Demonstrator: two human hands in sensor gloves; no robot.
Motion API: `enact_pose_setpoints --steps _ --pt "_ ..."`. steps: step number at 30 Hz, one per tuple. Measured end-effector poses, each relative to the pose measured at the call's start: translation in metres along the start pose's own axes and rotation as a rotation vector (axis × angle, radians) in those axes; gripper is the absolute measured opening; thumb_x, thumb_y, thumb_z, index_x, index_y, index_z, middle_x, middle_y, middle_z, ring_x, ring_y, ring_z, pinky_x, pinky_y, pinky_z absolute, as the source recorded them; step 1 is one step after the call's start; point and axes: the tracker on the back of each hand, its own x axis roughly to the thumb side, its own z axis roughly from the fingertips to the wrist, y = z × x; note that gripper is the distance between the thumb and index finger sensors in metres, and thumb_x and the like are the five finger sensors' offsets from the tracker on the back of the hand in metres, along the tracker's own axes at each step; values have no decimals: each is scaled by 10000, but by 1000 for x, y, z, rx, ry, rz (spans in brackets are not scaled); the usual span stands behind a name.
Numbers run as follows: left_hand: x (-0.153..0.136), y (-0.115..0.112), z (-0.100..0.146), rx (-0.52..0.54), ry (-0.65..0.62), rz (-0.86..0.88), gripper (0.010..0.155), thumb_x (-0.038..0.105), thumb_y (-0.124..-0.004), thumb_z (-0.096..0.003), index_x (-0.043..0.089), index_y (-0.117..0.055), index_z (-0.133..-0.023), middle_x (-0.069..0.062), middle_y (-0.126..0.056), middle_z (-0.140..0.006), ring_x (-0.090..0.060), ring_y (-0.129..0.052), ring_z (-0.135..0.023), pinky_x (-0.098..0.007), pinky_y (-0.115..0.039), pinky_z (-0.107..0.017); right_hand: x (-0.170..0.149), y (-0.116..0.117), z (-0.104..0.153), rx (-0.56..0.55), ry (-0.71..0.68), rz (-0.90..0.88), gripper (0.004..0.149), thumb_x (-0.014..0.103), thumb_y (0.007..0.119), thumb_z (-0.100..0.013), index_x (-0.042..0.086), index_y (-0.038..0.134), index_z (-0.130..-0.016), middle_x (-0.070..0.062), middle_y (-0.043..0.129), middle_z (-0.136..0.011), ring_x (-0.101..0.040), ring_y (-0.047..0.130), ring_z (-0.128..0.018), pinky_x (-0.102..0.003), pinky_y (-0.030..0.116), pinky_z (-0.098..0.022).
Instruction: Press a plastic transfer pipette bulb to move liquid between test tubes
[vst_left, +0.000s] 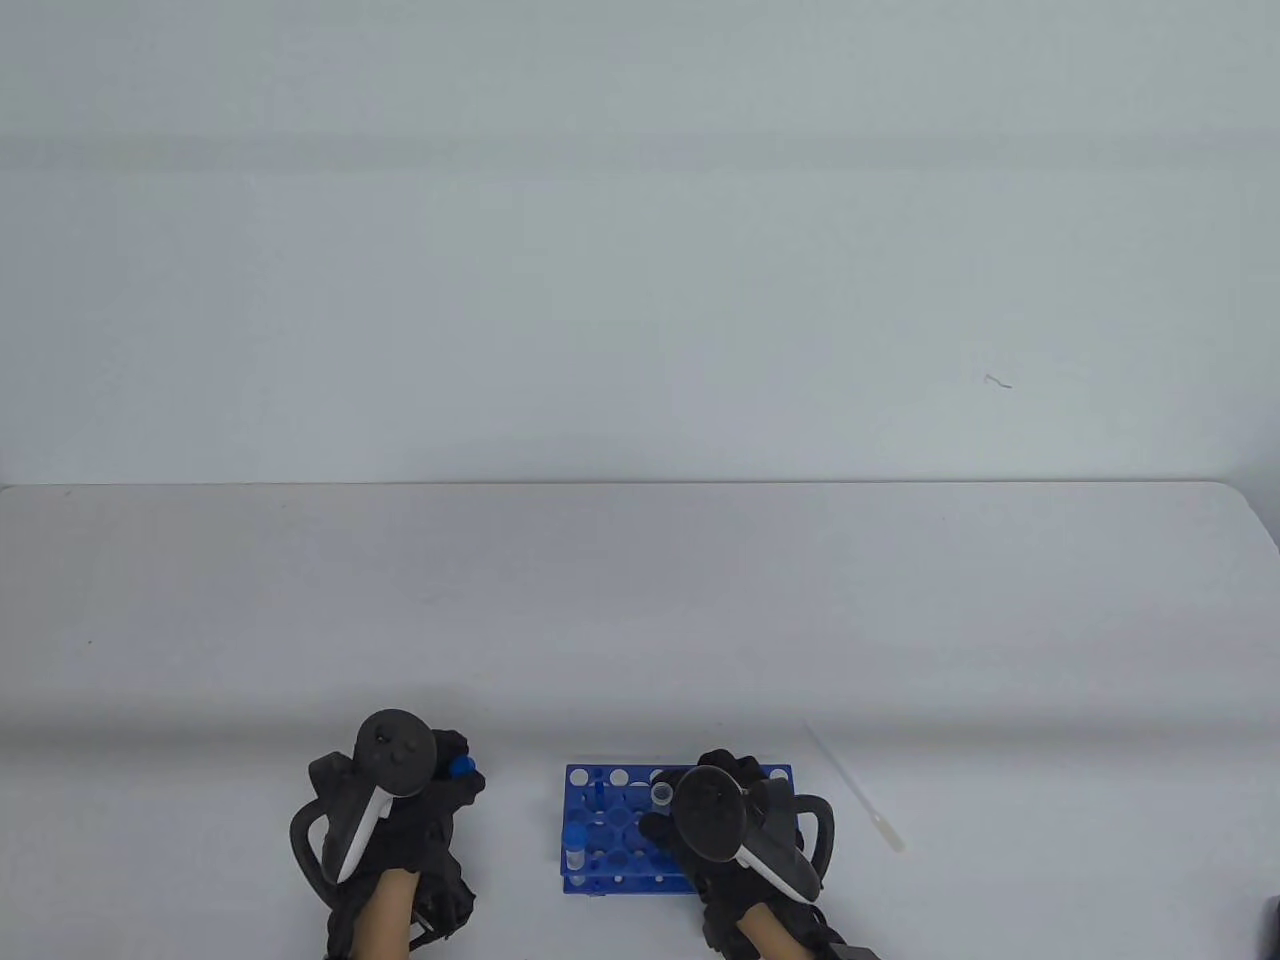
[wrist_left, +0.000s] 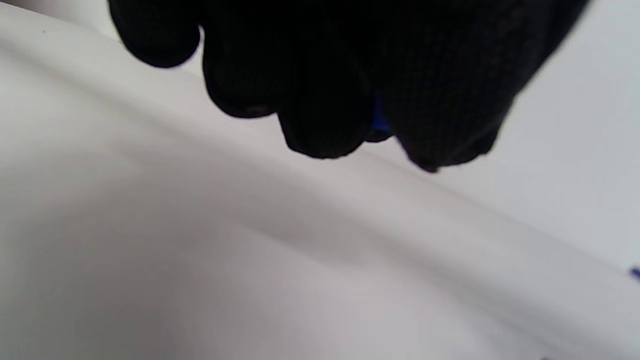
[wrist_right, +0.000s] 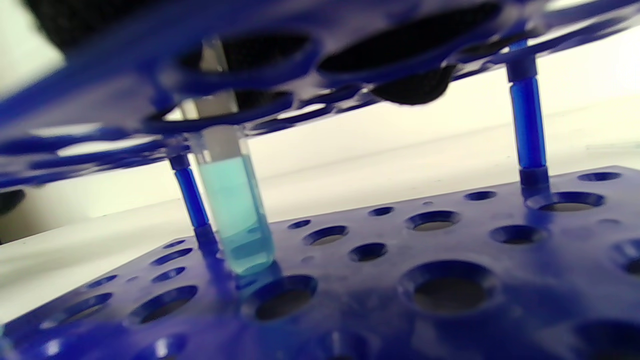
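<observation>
Your hands work at the near edge of the white worktop (vst_left: 640, 600), broad bare surface beyond. Your right hand (vst_left: 735, 820) rests over the blue plastic tube rack (vst_left: 600, 815); its grip I cannot tell. The right wrist view alone shows a clear test tube (wrist_right: 235, 215) holding turquoise liquid. Your left hand (vst_left: 400, 810) curls around a small blue cap (vst_left: 461, 768). The clear plastic transfer pipette (vst_left: 855, 790) lies right of the rack.

Soft, even light is washing the tabletop (vst_left: 640, 600); both wrist views are blurring, with the fingers (wrist_left: 325, 100) showing featureless black and the rack (wrist_right: 400, 280) smearing up close.
</observation>
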Motion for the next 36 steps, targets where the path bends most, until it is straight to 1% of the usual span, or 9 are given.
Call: enact_pose_setpoints --steps 2,3,6,14,21,28,32,34,36 --pt "0 -10 -3 -52 -8 -68 572 506 -883 -365 378 -793 -915 99 -929 -826 -168 -801 -775 -488 -646 -695 0 0 0 0 0 0 476 513 866 -308 301 843 -734 24 817 -625 -253 833 -575 -456 698 -473" --pt "1 -17 -5 -99 -24 -110 571 504 -888 -358 383 -795 -908 111 -929 -825 -164 -801 -775 -483 -649 -695 0 0 0 0 -1 0 476 514 865 -307 304 842 -734 27 816 -626 -253 833 -574 -455 698 -473" --pt "7 -29 -7 -157 -46 -201 567 497 -892 -352 394 -793 -901 123 -917 -839 -155 -795 -787 -480 -644 -704 0 0 0 1 -2 -2 478 513 865 -308 301 841 -735 25 816 -627 -253 832 -576 -456 697 -473" --pt "13 -39 -7 -171 -84 -285 557 477 -906 -332 426 -768 -870 121 -866 -784 -140 -768 -772 -475 -630 -719 0 0 0 -1 -7 -5 479 514 865 -308 300 841 -736 24 816 -625 -254 832 -573 -455 697 -470" --pt "12 -40 -6 -160 -82 -281 554 475 -903 -315 435 -773 -852 121 -882 -736 -143 -784 -712 -484 -642 -713 -1 0 0 -2 -8 -5 478 513 866 -308 300 841 -736 24 816 -625 -255 832 -572 -455 697 -469" --pt "9 -39 -4 -185 -109 -271 594 480 -900 -326 427 -743 -896 112 -844 -798 -147 -752 -752 -488 -620 -735 -1 0 0 -4 -10 -6 480 512 865 -308 297 841 -737 23 816 -626 -256 832 -572 -456 696 -469" --pt "11 -31 -3 -189 -117 -266 652 490 -894 -330 410 -724 -955 107 -827 -882 -161 -734 -789 -497 -604 -743 -1 0 0 -3 -10 -7 479 511 865 -309 298 840 -737 23 815 -626 -255 831 -572 -456 696 -469" --pt "15 -22 0 -175 -138 -232 712 498 -891 -331 399 -687 -1006 90 -801 -941 -174 -713 -829 -502 -593 -751 -1 0 0 -3 -10 -7 478 511 865 -309 298 841 -736 23 816 -626 -256 831 -572 -457 696 -469" --pt "22 -7 5 -220 -216 -108 794 504 -889 -335 391 -613 -1071 62 -751 -1007 -198 -678 -870 -514 -572 -759 -1 0 0 -3 -10 -7 480 509 866 -309 295 842 -737 20 816 -626 -258 831 -573 -457 695 -469"
